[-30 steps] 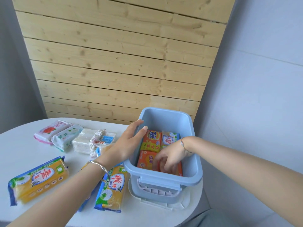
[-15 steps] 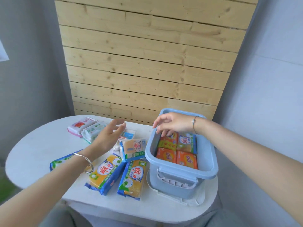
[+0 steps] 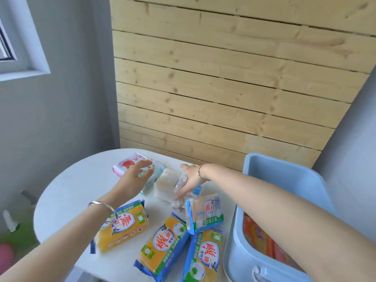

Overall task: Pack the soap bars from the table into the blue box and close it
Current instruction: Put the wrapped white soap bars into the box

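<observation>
A person reaches across a white table (image 3: 67, 190) with both hands toward soap bars at its far side. The left hand (image 3: 135, 177), fingers spread and holding nothing, hovers over a green-and-white bar (image 3: 157, 173) that lies beside a pink bar (image 3: 124, 165). The right hand (image 3: 190, 179), fingers straight and pointing down, touches the crinkled clear wrapper of a pale soap block (image 3: 164, 183); no closed grip shows. Yellow bars (image 3: 164, 243) and a paler leaning bar (image 3: 205, 214) lie nearer the person. The blue box (image 3: 284, 169) stands open at the table's right edge with orange bars (image 3: 254, 235) inside. To do this step well, each hand should probably close across a bar's body, not its loose wrapper, which may slip. Bars laid flat on the orange layer should let the lid shut.
</observation>
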`<state>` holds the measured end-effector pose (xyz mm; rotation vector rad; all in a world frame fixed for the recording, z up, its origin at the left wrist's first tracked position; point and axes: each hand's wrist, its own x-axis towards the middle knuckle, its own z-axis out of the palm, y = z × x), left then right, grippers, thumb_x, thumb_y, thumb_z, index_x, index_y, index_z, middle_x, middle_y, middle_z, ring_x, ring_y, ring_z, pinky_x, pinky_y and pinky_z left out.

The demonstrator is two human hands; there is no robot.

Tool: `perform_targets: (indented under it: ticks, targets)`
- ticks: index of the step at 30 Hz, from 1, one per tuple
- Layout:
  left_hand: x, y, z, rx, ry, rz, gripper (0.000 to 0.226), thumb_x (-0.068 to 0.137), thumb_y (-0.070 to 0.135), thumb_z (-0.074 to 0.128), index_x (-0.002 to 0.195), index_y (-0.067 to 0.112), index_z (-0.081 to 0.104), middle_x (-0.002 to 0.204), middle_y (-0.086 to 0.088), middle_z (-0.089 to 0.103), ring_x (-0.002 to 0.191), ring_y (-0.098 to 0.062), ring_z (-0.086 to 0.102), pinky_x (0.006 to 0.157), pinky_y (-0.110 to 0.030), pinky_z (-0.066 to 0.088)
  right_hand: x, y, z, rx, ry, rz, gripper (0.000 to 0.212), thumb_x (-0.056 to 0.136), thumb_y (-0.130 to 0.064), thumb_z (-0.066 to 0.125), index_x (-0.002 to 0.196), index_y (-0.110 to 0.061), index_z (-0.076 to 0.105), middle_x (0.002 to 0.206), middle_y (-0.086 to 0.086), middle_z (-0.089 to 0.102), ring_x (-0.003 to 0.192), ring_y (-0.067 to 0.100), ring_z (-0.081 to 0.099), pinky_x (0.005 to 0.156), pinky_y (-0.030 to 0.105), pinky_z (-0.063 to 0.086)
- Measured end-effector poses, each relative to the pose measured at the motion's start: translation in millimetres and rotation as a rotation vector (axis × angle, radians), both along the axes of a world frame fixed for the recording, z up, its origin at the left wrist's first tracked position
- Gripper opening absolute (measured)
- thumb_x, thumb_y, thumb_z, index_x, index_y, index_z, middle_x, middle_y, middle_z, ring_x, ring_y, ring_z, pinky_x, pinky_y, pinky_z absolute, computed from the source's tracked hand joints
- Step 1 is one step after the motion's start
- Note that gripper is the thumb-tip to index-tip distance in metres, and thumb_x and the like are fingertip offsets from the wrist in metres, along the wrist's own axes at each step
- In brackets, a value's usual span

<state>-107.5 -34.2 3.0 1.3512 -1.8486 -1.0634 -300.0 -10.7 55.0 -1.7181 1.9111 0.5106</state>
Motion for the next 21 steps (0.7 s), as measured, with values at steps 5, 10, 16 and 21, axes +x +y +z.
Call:
perform_targets:
  ticks: [5,10,16,21]
  targets:
    - [-10,-13,-12,0.013,-0.001,0.007,0.035,0.095,0.029,0.047,0.128,0.019,0.051,0.133,-0.008,0.052,0.106,-0.019,0.05,0.077,-0.024,0.046,9,-18,-28,0.055,0.051,0.01,0.123,0.055,-0.067,0.074,0.147,-0.028,0.003,0.148,0.009,0.032,0.129,0.03,0.042,0.103,0.047,0.042]
    - [-11,-18,-19,0.024,-0.001,0.021,0.034,0.094,0.031,0.048,0.127,0.023,0.051,0.132,-0.005,0.051,0.113,-0.02,0.048,0.087,-0.032,0.045,10,-19,-40,-0.062,0.021,0.025,0.101,0.061,-0.05,0.077,0.137,-0.016,0.02,0.126,0.011,0.043,0.107,0.029,0.052,0.083,0.039,0.051]
    - [-10,-16,-3,0.003,0.153,0.055,0.04,0.095,0.035,0.044,0.132,0.021,0.046,0.132,-0.004,0.052,0.12,-0.017,0.048,0.092,-0.027,0.037,3,-16,-14,-0.206,-0.258,-0.081,0.104,0.062,-0.036,0.082,0.142,-0.01,0.02,0.118,0.007,0.058,0.104,0.023,0.059,0.086,0.037,0.054]
    - [-25,2,39,0.004,0.354,0.013,0.051,0.094,0.052,0.03,0.138,0.028,0.04,0.141,0.004,0.045,0.131,-0.014,0.041,0.113,-0.039,0.028,-11,-5,57,-0.442,-0.375,-0.064,0.106,0.061,-0.03,0.085,0.146,-0.015,0.022,0.126,-0.002,0.051,0.109,0.012,0.049,0.085,0.018,0.039]
